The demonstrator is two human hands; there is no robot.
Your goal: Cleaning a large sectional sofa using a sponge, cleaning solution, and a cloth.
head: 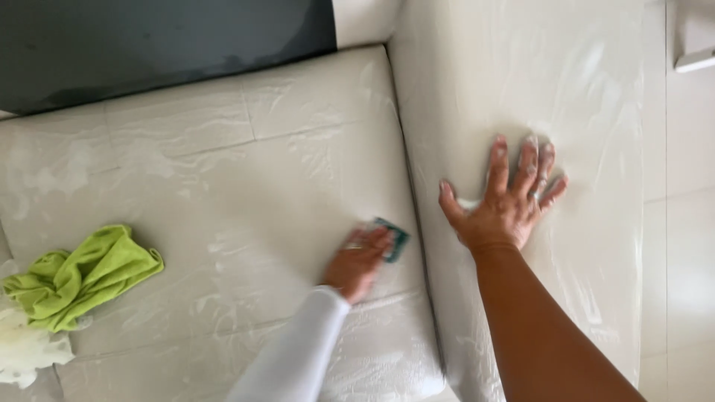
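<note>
Teal sponge (392,239) under left hand (359,262), sofa seat (246,193)

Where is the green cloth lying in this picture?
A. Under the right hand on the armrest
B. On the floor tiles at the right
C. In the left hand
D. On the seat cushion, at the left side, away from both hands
D: the crumpled green cloth lies on the seat cushion at the left, while the left hand presses a small teal sponge and the right hand lies flat on the armrest.

Seat cushion (223,186) lies open between the green cloth (78,275) and, seemingly, the raised armrest (514,82).
</note>
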